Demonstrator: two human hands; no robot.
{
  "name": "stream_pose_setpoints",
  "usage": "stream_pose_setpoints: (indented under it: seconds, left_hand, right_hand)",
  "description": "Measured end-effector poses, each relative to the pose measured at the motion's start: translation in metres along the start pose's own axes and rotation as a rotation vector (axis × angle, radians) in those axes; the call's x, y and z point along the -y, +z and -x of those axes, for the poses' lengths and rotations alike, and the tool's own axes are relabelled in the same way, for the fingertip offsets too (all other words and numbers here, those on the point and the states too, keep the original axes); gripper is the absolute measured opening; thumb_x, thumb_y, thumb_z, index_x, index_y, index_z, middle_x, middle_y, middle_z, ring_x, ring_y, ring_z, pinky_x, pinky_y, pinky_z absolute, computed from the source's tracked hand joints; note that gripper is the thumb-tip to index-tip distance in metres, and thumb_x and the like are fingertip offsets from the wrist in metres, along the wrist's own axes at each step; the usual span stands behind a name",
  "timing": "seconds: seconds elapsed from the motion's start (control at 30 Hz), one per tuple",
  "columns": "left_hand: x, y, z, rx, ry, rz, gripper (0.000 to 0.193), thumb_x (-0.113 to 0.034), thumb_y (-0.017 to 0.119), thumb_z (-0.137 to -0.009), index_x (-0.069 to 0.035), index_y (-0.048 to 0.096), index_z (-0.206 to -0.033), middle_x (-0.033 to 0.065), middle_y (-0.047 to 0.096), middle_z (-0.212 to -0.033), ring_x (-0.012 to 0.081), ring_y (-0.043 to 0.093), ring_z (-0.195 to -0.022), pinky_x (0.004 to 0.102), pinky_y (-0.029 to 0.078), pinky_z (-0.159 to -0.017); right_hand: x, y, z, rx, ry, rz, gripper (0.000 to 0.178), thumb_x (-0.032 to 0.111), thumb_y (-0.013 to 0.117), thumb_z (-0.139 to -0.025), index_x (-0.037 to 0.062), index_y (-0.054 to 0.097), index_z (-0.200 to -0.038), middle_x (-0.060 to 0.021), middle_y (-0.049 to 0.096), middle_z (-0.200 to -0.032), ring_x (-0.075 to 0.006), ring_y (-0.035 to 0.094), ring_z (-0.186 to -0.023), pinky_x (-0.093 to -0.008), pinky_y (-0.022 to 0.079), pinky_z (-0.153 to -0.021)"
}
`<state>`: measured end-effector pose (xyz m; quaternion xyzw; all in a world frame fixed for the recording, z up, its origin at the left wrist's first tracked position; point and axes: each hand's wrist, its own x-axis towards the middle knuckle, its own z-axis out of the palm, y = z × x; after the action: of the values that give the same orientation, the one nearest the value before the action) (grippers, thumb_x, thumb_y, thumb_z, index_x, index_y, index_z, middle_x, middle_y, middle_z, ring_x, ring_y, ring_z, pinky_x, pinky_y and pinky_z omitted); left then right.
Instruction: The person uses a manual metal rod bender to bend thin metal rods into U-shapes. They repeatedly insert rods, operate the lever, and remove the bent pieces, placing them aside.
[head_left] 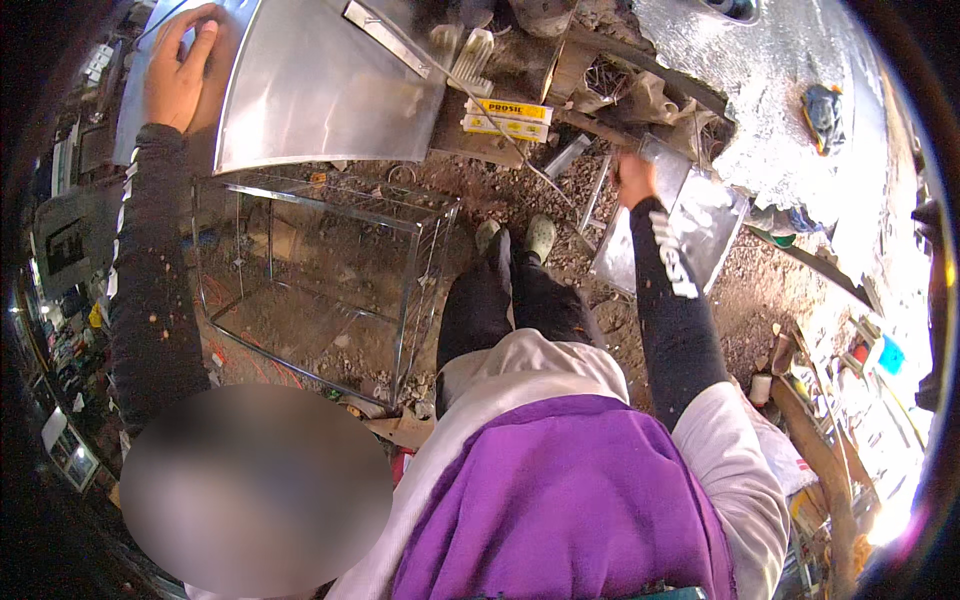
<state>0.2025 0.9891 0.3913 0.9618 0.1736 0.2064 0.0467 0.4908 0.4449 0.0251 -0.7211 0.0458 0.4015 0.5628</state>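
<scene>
My left hand [180,75] rests at the upper left on a smooth metal panel [205,125]. Its fingers are stretched out and the thumb stands apart. To its right lies a large shiny metal sheet [325,100] with a narrow metal strip [388,40] on top. My right hand [634,178] is closed at the upper edge of a bent piece of sheet metal [715,225], low over the gravel right of my feet. The fingertips there are partly hidden. Thin metal strips [597,195] lie next to this hand.
A chrome frame [415,230] shaped like an open box stands left of my legs. Yellow-and-white cartridge packs [508,118] lie ahead. A silvery covered surface [790,75] fills the upper right, holding a dark bundled object [824,118]. Scrap wood [815,440] and litter pile up at the right.
</scene>
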Motion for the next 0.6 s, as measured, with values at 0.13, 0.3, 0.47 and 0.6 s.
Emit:
stream_pose_setpoints:
  seconds: [0.13,0.3,0.47,0.6]
  left_hand:
    - [0.007,-0.011,0.009,0.031,-0.022,-0.093,0.039,-0.036,0.057,-0.102,-0.015,0.062,-0.134,0.0065,0.060,-0.135,0.0198,0.055,-0.125,0.0339,0.041,-0.106]
    - [-0.009,-0.009,-0.001,0.023,-0.057,-0.119,0.038,-0.037,0.057,-0.101,-0.016,0.064,-0.132,0.0052,0.062,-0.133,0.0216,0.057,-0.122,0.0343,0.043,-0.105]
    - [0.005,-0.015,0.011,0.057,-0.107,-0.150,0.041,-0.042,0.055,-0.101,-0.018,0.062,-0.134,0.0056,0.061,-0.136,0.0220,0.056,-0.125,0.0354,0.042,-0.107]
    - [0.016,-0.016,0.012,0.048,-0.054,-0.276,0.043,-0.043,0.056,-0.101,-0.020,0.061,-0.136,0.0058,0.062,-0.135,0.0228,0.057,-0.124,0.0362,0.042,-0.108]
  right_hand:
    - [0.049,0.025,-0.034,-0.122,0.018,-0.519,0.017,0.016,0.057,-0.099,0.0039,0.065,-0.091,-0.0094,0.067,-0.081,-0.0221,0.065,-0.069,-0.0332,0.054,-0.057]
    - [-0.009,-0.007,-0.029,-0.225,-0.212,0.338,0.025,0.024,0.061,-0.097,0.0006,0.070,-0.100,-0.0084,0.069,-0.075,-0.0169,0.064,-0.058,-0.0322,0.052,-0.054]
    - [-0.038,-0.042,0.052,-0.471,-0.455,0.531,0.020,0.021,0.067,-0.091,0.0040,0.074,-0.098,-0.0164,0.072,-0.088,-0.0285,0.071,-0.079,-0.0375,0.055,-0.074]
    - [-0.021,-0.084,0.058,-0.772,-0.548,0.699,0.026,0.014,0.071,-0.088,-0.0001,0.066,-0.109,-0.0147,0.067,-0.092,-0.0255,0.067,-0.071,-0.0382,0.053,-0.070]
